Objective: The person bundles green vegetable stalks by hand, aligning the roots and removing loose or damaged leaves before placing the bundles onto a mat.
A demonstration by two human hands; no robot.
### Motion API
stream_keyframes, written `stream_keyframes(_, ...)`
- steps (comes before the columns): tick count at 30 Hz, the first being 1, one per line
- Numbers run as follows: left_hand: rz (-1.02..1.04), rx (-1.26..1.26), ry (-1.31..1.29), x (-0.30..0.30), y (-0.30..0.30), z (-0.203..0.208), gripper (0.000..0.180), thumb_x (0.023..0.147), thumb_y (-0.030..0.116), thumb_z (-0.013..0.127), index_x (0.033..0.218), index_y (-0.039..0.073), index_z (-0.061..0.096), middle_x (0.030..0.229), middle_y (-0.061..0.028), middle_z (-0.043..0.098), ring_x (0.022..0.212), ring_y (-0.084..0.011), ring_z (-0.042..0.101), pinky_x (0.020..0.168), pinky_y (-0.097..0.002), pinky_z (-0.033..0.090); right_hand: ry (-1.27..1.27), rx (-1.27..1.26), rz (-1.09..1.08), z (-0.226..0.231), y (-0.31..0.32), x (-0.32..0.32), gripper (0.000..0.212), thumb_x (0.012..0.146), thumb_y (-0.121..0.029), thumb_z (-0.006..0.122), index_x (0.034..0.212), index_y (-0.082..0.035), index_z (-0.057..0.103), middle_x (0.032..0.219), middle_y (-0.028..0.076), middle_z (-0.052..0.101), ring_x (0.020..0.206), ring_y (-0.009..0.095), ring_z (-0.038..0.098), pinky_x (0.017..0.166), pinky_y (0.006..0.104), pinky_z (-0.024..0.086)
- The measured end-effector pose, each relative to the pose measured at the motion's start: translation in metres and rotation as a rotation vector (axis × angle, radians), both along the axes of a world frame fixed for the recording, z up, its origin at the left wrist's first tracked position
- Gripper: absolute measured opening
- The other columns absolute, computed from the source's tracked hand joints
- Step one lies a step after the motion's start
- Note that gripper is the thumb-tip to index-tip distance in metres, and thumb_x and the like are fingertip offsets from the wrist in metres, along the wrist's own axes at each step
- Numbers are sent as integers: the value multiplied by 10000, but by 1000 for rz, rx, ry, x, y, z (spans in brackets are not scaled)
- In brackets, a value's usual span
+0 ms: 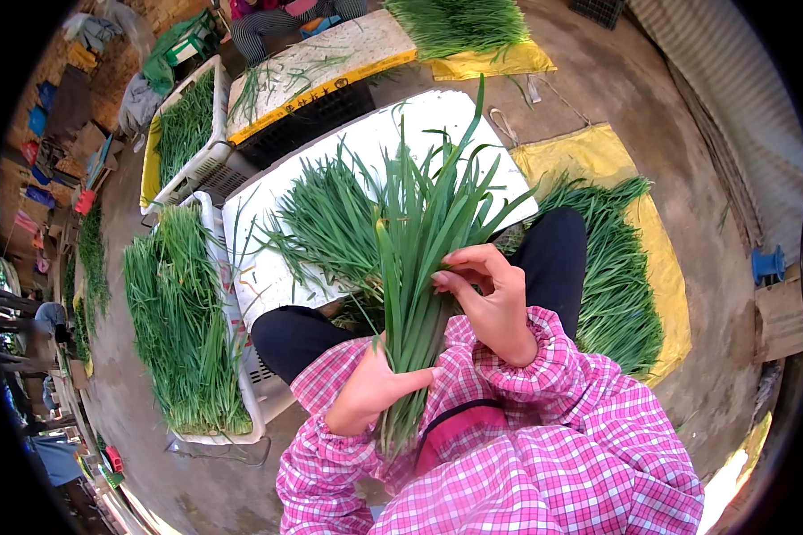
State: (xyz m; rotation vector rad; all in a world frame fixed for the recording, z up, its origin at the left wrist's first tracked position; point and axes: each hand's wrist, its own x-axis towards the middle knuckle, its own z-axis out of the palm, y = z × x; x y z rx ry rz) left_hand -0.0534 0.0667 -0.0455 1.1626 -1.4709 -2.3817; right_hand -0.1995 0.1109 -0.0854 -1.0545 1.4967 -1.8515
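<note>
My left hand (370, 388) is wrapped round the lower stalks of a bunch of garlic chives (419, 236), held upright before my chest with the leaf tips fanning away from me. At the bunch's right side, the thumb and forefinger of my right hand (495, 308) are pinched together on a chive leaf at its edge. Just beyond, a loose heap of chives (330, 214) lies on a white board (252, 230) in front of my knees. The held bunch hides part of the board.
On the left stand a white crate (252, 392) of chives and a farther crate (219, 116). More chives (611, 267) lie on a yellow sheet (674, 303) at right. Another person (281, 31) sits behind a second white board (339, 53) at the back.
</note>
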Motion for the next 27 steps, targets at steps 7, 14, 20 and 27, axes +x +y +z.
stream_keyframes(7, 13, -74, -61, -2, 3, -17, 230, 618, -30, 604, 816, 12, 495, 687, -12, 515, 586, -78, 496, 523, -223, 413, 8, 22, 65, -8, 11, -8, 104, 728, 97, 548, 770, 45, 469, 864, 118, 548, 779, 153, 579, 659, 235, 488)
stream_keyframes(14, 21, -387, -44, -12, -2, -32, 299, 622, 1, 587, 904, -1, 489, 676, -20, 534, 627, -89, 500, 581, -242, 430, 180, 85, -1, -6, 37, -4, 113, 731, 75, 554, 736, 35, 448, 942, 155, 529, 762, 159, 571, 624, 241, 473)
stream_keyframes(20, -108, -872, -160, -20, -10, -20, 422, 640, 62, 626, 1014, -45, 461, 767, -108, 588, 699, -176, 557, 659, -301, 437, 380, -9, -43, -15, 40, -23, 115, 731, 78, 545, 740, 18, 447, 778, 139, 597, 681, 181, 598, 579, 260, 483)
stream_keyframes(27, -210, -1128, -162, -34, -39, -47, 432, 644, -6, 563, 1060, -9, 446, 843, -205, 569, 785, -368, 547, 670, -354, 434, 951, 162, -119, -13, 31, -39, 265, 591, 103, 522, 837, 9, 559, 767, 135, 535, 657, 280, 544, 566, 337, 452)
